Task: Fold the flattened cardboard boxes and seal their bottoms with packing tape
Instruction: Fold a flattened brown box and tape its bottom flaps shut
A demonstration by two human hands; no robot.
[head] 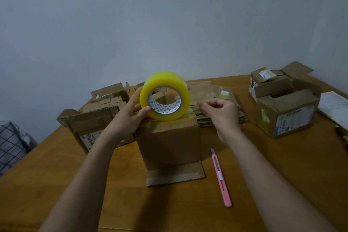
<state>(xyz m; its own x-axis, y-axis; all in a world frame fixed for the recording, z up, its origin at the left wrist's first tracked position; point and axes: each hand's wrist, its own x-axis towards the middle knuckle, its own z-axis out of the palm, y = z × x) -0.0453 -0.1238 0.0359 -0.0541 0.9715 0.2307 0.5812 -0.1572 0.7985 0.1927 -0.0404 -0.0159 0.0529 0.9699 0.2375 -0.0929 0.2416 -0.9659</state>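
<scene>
At the far-left edge of the frame, off the desk [56,184], we note a checked fabric [11,145]. Near the desk's left edge lies a group of opened boxes [98,118] with flaps raised. Our left hand [130,117] grips the yellow tape roll [164,96], thumb curled at the rim of its core and fingers behind it; the roll stands on edge on top of the upright cardboard box [169,143]. That box stands at the middle of the desk, one flap lying flat on the surface toward the near edge. Our right hand [218,111] is just right of the roll, fingers curled in a pinch; a clear strip of tape appears to run from the roll to them, though we cannot tell for certain. Behind the hand, toward the far edge, rests a stack of flattened boxes [222,103]. A pink utility knife [221,177] lies on the desk just right of the upright box, blade tip exposed and pointing to the far edge. At the far-right corner stand two folded boxes [282,103], flaps open, with a white sheet [333,109] at the right edge.
</scene>
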